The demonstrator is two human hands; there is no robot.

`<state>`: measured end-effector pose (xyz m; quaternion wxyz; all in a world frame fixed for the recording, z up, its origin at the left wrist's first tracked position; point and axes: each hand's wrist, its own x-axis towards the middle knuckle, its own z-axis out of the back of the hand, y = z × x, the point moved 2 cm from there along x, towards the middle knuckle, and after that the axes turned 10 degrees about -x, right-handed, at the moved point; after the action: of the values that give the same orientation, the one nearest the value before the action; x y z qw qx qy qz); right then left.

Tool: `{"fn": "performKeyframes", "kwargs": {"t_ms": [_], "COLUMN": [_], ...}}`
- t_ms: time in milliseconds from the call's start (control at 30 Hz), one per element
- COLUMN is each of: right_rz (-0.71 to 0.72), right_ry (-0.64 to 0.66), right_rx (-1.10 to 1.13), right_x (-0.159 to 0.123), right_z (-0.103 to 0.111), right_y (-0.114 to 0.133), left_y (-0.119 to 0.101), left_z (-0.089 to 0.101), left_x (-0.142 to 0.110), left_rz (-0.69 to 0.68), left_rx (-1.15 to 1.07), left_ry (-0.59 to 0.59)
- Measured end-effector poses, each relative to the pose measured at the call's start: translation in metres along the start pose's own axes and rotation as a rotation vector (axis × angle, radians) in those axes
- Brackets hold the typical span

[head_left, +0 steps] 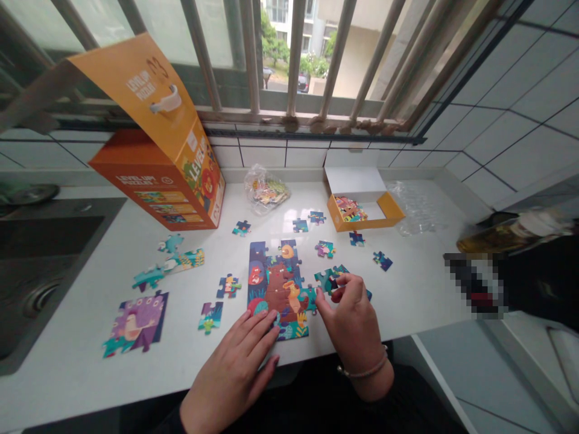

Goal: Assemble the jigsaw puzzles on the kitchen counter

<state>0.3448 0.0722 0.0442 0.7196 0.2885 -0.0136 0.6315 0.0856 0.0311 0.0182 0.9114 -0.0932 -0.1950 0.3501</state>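
A partly joined jigsaw puzzle with a brown bear lies on the white counter. My left hand rests flat over its lower left part, fingers stretched out. Along its right edge, my right hand is closed, thumb tip against a teal puzzle piece; the fingers partly hide the grip. Just beyond the right hand's fingers are dark teal joined pieces, partly covered. Loose pieces lie around, among them a green-and-purple piece and a multicoloured piece left of the bear puzzle.
A purple joined section and teal pieces lie at left, near the sink. Behind stand a tall orange puzzle box, a bag of pieces and a small open box. Clear plastic packaging lies at right.
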Motion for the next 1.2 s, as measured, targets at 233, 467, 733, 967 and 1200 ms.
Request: {"fn": "performKeyframes", "kwargs": {"t_ms": [233, 467, 733, 967, 1200], "right_rz": [0.031, 0.094, 0.078, 0.179, 0.417], "right_ry": [0.106, 0.275, 0.396, 0.45, 0.449], "right_rx": [0.038, 0.012, -0.211, -0.222, -0.117], "right_x": [0.019, 0.08, 0.1, 0.1, 0.127], "right_z": [-0.02, -0.072, -0.09, -0.092, -0.08], "right_y": [0.017, 0.065, 0.098, 0.082, 0.058], "left_y": [-0.002, -0.003, -0.005, -0.004, -0.004], "left_z": [0.001, 0.003, 0.006, 0.006, 0.006], "left_x": [0.001, 0.001, -0.001, -0.001, -0.002], "left_rz": [-0.012, 0.02, 0.053, 0.049, 0.045], "left_rx": [0.001, -0.062, -0.135, -0.112, -0.104], "left_ry": [-0.012, -0.031, -0.038, -0.014, -0.008]}}
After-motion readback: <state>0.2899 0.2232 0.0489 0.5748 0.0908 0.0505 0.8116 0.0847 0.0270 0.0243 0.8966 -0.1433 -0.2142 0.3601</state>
